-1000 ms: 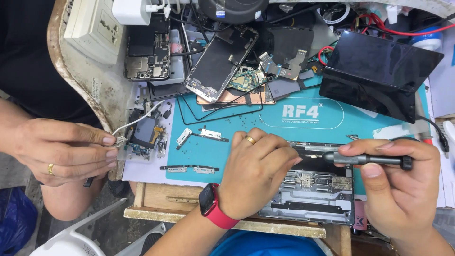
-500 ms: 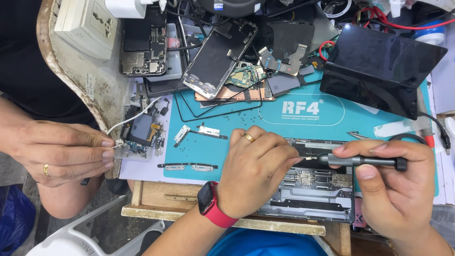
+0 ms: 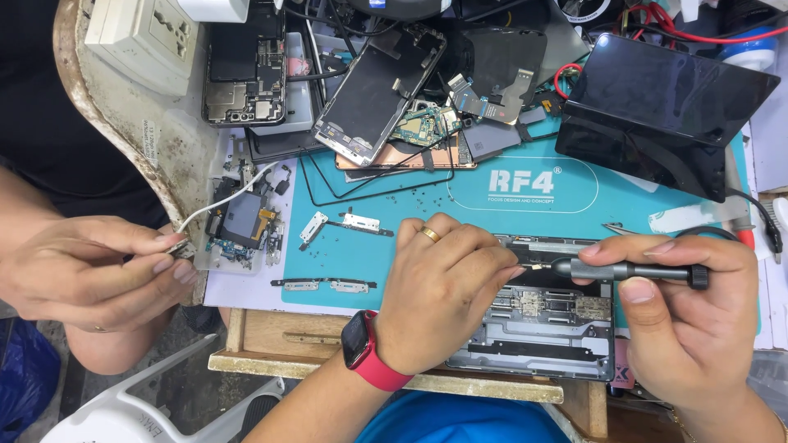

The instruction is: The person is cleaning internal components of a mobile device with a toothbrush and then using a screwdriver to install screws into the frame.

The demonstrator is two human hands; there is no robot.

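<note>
Left hand: lies palm-down on the opened phone chassis, fingers curled and pressed together at its upper edge, seemingly to keep the frame from sliding and to steady the tool tip; a gold ring sits on one finger, a red-strapped smartwatch on the wrist.
Right hand: pinches a slim grey precision screwdriver between thumb and fingers, holding it nearly level so the tip meets the top of the frame just beside the left fingertips.
Opened phone chassis: lies flat at the near edge of the surface, partly on the teal work mat, half hidden under the left hand; its inner plates and connectors face up, which gives the tool access.
Other person's hands: at the left edge, closed together around a small part at the end of a white cable; what exactly they pinch is too small to tell.
Loose parts: small metal brackets and thin strips lie spread apart on the mat, probably so none get mixed up.
Small parts tray: holds a dark module and boards, just beside the other person's fingers.
Back of the surface: a stripped phone frame, a removed screen leaning over circuit boards, and a black folded device at the right, pushed away from the working area.
Power socket block: white, top left corner.
</note>
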